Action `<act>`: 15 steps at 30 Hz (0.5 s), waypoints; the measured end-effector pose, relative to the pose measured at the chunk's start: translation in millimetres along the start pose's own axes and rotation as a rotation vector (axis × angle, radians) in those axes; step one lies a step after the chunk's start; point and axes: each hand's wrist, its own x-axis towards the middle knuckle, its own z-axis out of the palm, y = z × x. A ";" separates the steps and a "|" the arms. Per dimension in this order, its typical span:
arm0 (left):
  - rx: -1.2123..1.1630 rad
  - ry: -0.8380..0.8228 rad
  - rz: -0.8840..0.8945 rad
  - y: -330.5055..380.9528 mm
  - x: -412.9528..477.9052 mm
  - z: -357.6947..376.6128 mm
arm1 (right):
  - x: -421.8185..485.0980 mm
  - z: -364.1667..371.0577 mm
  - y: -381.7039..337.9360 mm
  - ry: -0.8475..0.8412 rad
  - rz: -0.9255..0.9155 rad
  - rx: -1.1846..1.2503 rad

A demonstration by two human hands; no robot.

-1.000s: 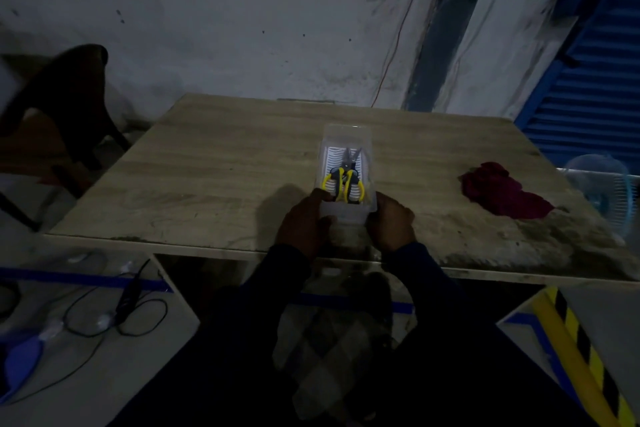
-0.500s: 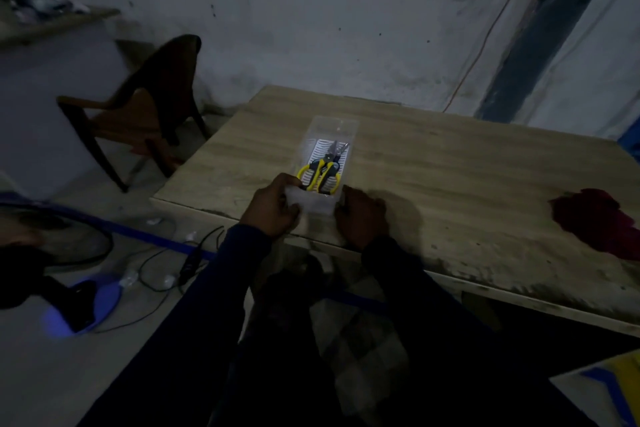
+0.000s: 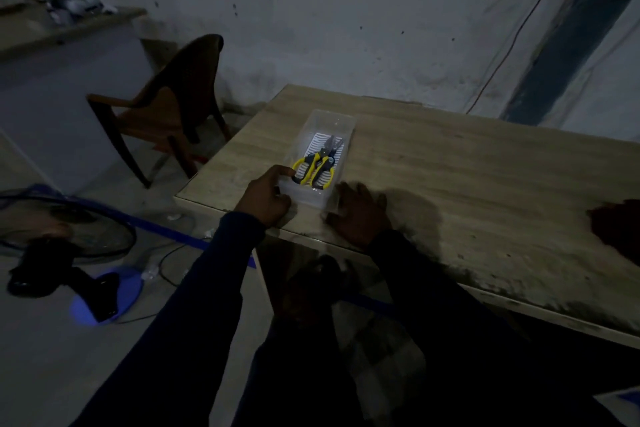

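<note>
Biggest worry here is the drop-off. Left of the clear plastic box (image 3: 341, 121) there's a fan (image 3: 65, 236) on the floor and a chair (image 3: 173, 104) further back. The box sits right at the near left corner of the table (image 3: 485, 184), so there's hardly any tabletop on that side of it. The left hand (image 3: 266, 199) is curled round the box's near left corner with the thumb hooked over the rim. I'd guess a tug to that side or toward the body takes it off the edge. Inside the box, the yellow-handled scissors (image 3: 313, 168) lie loose with the handles at the near end. Tip the box and they probably slide or spill out, blades and all. The right hand (image 3: 360, 215) sits against the box's near right corner, but it's too dark to tell whether it's gripping or just resting, so I wouldn't count on it for support. Right of the box is where the room is: a long stretch of tabletop, with only a dark red cloth (image 3: 616, 229) well off that way. Sliding the box right or away from the body looks like the safe bet.
</note>
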 end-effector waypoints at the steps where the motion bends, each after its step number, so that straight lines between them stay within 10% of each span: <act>1: 0.026 -0.026 -0.020 1.8 1.0 -2.3 | 1.2 -0.3 -1.0 0.003 0.002 0.008; 6: 0.141 -0.225 -0.111 19.8 8.0 -19.7 | 2.0 4.2 1.2 0.094 -0.037 -0.009; 10: 0.078 0.039 -0.055 45.0 25.5 -26.2 | 0.7 5.8 4.1 0.096 -0.058 0.014; 15: 0.549 -0.029 -0.018 70.5 72.6 4.5 | -0.8 6.6 6.4 0.092 -0.075 0.043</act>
